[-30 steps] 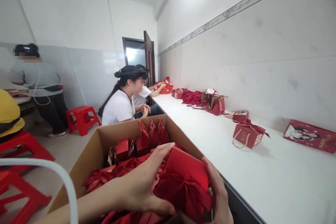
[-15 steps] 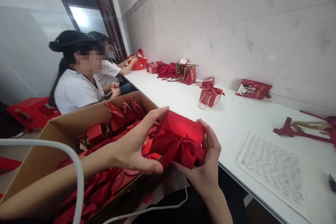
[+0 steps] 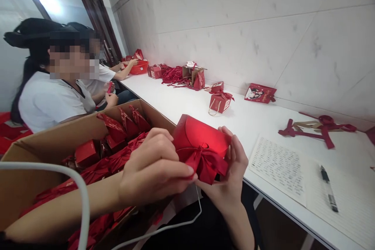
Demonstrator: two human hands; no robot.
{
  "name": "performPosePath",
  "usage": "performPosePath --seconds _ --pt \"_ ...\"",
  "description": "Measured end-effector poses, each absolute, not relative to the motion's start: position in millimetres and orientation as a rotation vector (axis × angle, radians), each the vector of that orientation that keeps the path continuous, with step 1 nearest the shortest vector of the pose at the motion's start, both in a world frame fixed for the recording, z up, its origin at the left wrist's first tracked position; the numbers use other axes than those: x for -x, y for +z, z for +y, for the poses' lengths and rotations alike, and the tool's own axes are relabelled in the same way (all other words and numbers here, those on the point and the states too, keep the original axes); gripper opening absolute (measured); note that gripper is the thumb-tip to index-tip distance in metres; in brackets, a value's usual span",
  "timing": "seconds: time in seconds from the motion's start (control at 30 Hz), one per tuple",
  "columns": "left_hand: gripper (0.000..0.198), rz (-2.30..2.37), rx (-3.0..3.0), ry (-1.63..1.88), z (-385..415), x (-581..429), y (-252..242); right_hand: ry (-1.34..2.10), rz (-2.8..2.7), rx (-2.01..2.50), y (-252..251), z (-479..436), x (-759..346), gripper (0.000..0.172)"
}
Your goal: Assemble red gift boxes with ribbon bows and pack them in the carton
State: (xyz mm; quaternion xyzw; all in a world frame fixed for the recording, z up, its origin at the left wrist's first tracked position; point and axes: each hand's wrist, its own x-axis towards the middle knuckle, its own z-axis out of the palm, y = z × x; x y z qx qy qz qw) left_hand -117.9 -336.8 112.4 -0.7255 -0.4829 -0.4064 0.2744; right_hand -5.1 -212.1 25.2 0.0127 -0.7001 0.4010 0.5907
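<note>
A flat red gift box with a red ribbon bow is held up between both my hands, in front of the white table's edge. My left hand is curled, its fingertips pinching the bow at the box's left side. My right hand cups the box from below and from the right, fingers wrapped on it. Just left of my hands stands an open cardboard carton filled with several more red boxes and ribbons.
On the white table lie a handwritten sheet, a pen, loose red ribbons, a finished red box and a printed red card. Two people sit at the table to my left. A white cable crosses low.
The view has swung right and down, so more of the table shows. My left hand has curled from an open hold into a pinch on the bow. The box stays in both hands.
</note>
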Motion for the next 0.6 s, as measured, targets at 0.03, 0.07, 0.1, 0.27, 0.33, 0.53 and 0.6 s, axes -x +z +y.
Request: performPosePath --seconds 0.03,0.07,0.1,0.27,0.33,0.53,0.6 --pt "0.011 -1.295 1.993 -1.000 -341.2 116.7 112.5 0.938 -1.624 -0.031 25.2 -213.3 5.1 0.090" --pt "0.012 -1.299 2.028 -0.912 -345.5 115.7 112.8 0.941 -1.624 -0.032 25.2 -214.6 5.2 0.090" --pt "0.012 -1.307 2.053 -0.840 -349.6 114.6 113.4 0.947 -1.628 -0.033 25.3 -215.9 5.3 0.090" --pt "0.010 -1.357 2.045 -0.744 -360.8 109.3 117.5 0.959 -1.630 -0.043 27.0 -220.8 5.0 0.090" --pt "0.011 -1.363 2.030 -0.759 -360.4 108.2 117.8 0.955 -1.627 -0.026 27.6 -221.7 3.8 0.090" --pt "0.012 -1.277 2.041 -0.813 -348.6 109.0 112.1 0.902 -1.642 0.071 28.7 -219.6 -2.7 0.088" --pt "0.015 -1.242 2.017 -0.858 -343.7 109.2 110.5 0.885 -1.663 0.075 29.5 -217.4 -4.2 0.088"
